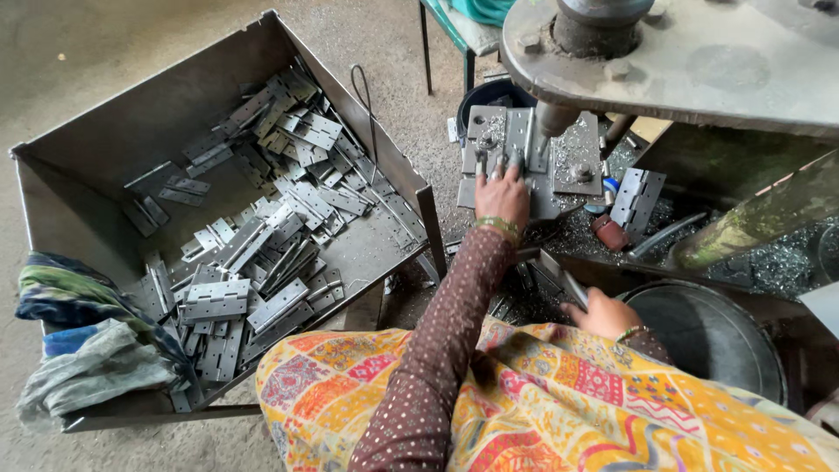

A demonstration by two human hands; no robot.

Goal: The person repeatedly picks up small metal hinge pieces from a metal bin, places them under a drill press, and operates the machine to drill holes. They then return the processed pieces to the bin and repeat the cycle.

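Observation:
My left hand (502,197) reaches forward in a brown dotted sleeve and presses its fingers on a grey metal hinge (509,140) lying on the drill press table (568,175). The drill bit (549,122) hangs just right of my fingertips, above the hinge. My right hand (603,315) rests near my lap and grips a flat metal lever (552,269) that points up to the left. Another hinge (638,197) leans at the right of the table.
A large steel bin (105,166) on the left holds several loose hinges (262,236), with bundled cloth (79,350) at its near corner. A round metal tub (708,332) sits at right, a dark bucket (489,94) behind the table. Metal shavings (769,262) litter the right side.

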